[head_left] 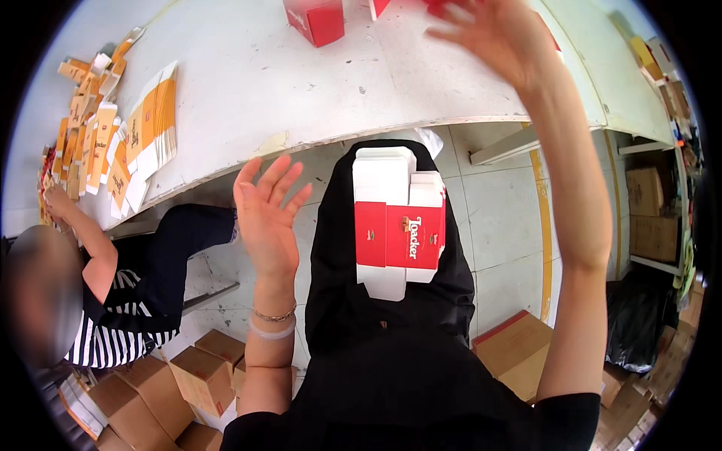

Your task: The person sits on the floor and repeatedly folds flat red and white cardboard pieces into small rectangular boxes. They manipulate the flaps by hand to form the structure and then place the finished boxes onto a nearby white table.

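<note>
A stack of flattened red-and-white cartons (398, 233) lies across my lap. To the left of it, my left hand (269, 210) is raised with the palm up and the fingers apart, holding nothing. My right hand (500, 37) reaches over the far part of the white table, its fingers stretched out and somewhat blurred. Just beyond those fingers are red items partly cut off by the picture's top edge. Left of that hand stands a folded-up red box (316, 21) on the tabletop.
Flat orange-and-white cartons (154, 116) are stacked on the table (256, 83) at left, near a heap of orange boxes (83, 113). A co-worker in a striped top (124, 331) sits there. Brown cardboard boxes (203, 372) crowd the floor behind; shelves and a black bag (639, 327) stand right.
</note>
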{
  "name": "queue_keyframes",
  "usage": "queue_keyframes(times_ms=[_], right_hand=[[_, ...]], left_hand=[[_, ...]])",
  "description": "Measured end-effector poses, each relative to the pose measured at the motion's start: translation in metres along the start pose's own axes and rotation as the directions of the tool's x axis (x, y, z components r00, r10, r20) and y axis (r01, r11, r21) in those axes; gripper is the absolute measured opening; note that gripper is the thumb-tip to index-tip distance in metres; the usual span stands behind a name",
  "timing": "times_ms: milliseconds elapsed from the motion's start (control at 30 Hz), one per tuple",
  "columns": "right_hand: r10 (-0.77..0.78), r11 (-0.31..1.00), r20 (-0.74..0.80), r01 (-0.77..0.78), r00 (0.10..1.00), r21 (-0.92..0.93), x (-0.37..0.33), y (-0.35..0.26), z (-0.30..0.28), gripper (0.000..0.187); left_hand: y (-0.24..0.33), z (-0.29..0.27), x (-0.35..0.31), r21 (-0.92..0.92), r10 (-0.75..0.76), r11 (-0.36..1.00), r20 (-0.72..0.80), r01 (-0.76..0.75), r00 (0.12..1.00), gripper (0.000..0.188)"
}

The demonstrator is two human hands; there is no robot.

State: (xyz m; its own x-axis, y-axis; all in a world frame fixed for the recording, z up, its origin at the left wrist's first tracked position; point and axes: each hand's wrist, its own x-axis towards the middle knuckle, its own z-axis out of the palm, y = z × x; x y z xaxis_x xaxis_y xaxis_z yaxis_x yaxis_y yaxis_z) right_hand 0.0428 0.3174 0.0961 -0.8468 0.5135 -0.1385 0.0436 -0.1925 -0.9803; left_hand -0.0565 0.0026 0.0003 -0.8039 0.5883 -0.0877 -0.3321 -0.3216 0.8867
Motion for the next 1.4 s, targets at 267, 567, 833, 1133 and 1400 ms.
queue_keyframes(times_ms=[267,567,833,1133,1400], right_hand=[[0.006,0.223,0.352,0.342,0.936,-0.913,-0.120,0.120,0.074,0.028],[-0.390,0.257,0.254,0.370,0.885,-0.893,-0.166,0.100,0.111,0.024],[-0.719,0.139,0.200,0.420,0.666,-0.897,-0.174,0.052,0.111,0.054],[-0.724,0.490,0.078,0.590,0.686,-0.641,-0.173,0.095,0.103,0.023],[-0.160,0.952,-0.189,0.202,0.969,0.230,-0.148,0.065,0.084,0.042]], left_hand=[[-0.065,0.008,-0.063,0.492,-0.277,0.860,0.224,0.137,0.935,0.060],[-0.028,0.045,-0.092,0.701,-0.153,0.689,0.389,-0.184,0.909,0.099],[0.000,0.061,-0.064,0.275,0.182,0.909,0.412,-0.312,0.893,0.095],[-0.030,0.033,-0.061,0.232,0.088,0.946,0.493,-0.228,0.865,0.067],[0.001,0.032,-0.033,0.433,0.090,0.694,0.740,-0.575,0.666,0.081]])
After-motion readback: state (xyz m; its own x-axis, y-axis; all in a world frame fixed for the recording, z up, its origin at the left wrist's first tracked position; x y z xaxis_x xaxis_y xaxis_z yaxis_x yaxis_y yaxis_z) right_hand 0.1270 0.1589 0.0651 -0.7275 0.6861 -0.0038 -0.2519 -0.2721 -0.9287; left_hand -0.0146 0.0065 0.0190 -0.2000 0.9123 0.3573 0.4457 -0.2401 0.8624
